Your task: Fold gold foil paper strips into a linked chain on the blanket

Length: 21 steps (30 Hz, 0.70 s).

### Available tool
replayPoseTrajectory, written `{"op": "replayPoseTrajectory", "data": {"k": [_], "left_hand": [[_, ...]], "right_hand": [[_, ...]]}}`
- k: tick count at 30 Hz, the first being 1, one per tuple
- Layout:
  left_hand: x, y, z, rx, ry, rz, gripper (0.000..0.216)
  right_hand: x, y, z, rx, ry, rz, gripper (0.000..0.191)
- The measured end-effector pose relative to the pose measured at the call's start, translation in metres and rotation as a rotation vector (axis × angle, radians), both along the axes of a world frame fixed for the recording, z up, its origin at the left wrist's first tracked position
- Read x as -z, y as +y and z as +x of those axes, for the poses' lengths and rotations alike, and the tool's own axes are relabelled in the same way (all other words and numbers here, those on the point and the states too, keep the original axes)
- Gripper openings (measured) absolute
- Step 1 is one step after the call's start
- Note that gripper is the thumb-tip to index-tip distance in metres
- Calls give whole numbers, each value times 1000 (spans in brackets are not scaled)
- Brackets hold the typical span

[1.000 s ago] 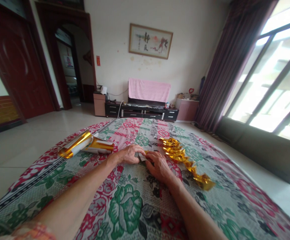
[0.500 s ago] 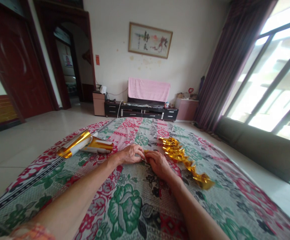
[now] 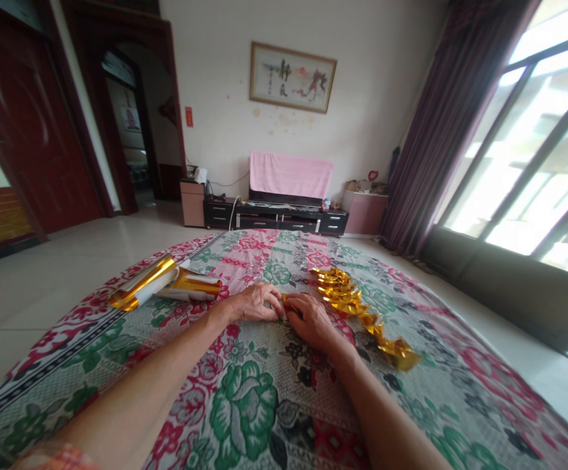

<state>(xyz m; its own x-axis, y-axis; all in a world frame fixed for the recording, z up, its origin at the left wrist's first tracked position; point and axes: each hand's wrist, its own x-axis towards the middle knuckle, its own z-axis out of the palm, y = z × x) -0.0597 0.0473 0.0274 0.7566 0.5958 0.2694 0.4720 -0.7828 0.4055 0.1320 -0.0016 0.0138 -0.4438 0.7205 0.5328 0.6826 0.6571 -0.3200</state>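
My left hand (image 3: pixel 254 304) and my right hand (image 3: pixel 312 321) meet at the middle of a flowered cloth (image 3: pixel 245 405). Both pinch a small piece of gold foil paper (image 3: pixel 284 299) pressed down on the cloth; most of it is hidden under the fingers. Just right of my right hand runs a row of folded gold foil pieces (image 3: pixel 357 312), from the far middle towards the near right. To the left lies a curled stack of gold foil sheets (image 3: pixel 166 283).
The cloth covers a wide surface that falls away to a tiled floor (image 3: pixel 44 287) on the left and right. A low dark cabinet (image 3: pixel 284 219) with a pink towel stands at the far wall. Tall windows (image 3: pixel 533 150) and a curtain fill the right side.
My hands have drawn closer together over the foil piece, and less of the gold and white paper shows between the fingers. Nothing else has moved.
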Motion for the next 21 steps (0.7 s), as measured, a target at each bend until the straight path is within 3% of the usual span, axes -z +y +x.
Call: {"op": "replayPoseTrajectory", "data": {"k": [13, 18, 21], "left_hand": [[8, 2, 8, -50, -116, 98, 13], [5, -1, 6, -61, -135, 120, 31], [1, -2, 6, -85, -147, 46, 34]], "right_hand": [[3, 3, 2, 44, 3, -24, 17], [6, 3, 2, 62, 18, -36, 20], [6, 3, 2, 71, 23, -40, 19]]}}
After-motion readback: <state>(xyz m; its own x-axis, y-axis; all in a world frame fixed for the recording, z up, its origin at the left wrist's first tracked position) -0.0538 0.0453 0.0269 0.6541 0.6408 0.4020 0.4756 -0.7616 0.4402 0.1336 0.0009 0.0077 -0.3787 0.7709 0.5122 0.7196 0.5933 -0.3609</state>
